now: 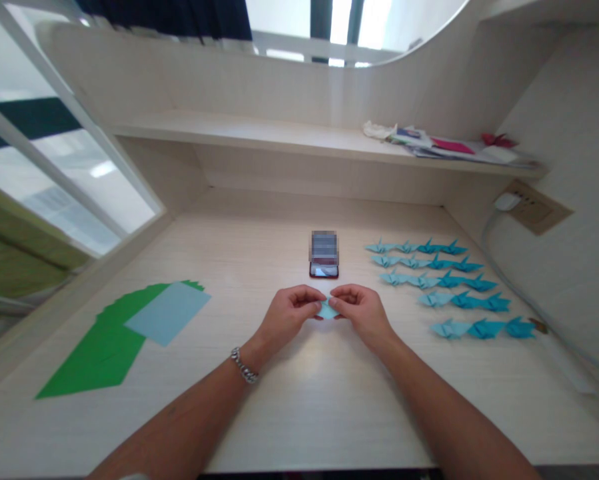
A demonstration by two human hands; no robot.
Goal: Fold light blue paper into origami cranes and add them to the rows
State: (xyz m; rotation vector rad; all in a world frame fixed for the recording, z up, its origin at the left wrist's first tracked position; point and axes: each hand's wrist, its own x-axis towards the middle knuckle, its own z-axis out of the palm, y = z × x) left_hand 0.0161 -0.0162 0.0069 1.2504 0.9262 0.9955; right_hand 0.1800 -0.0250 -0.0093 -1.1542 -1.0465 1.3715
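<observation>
A small folded piece of light blue paper point(328, 309) is pinched between both hands at the middle of the desk. My left hand point(293, 312), with a chain bracelet on its wrist, grips the paper's left side between thumb and fingers. On the right side, my right hand point(360, 311) pinches it the same way. Fingers cover the edges, so the full folded shape is partly hidden. Just beyond the hands lies a phone point(324, 255). Several folded blue paper cranes point(463, 301) stand in rows to the right, in pale to deeper blue.
Green paper sheets point(96, 353) lie fanned out at the left, with a light blue sheet point(169, 313) on top. A shelf point(259, 133) crosses the back, holding papers point(454, 147) at its right. A cable point(509, 273) hangs from a wall socket point(539, 207).
</observation>
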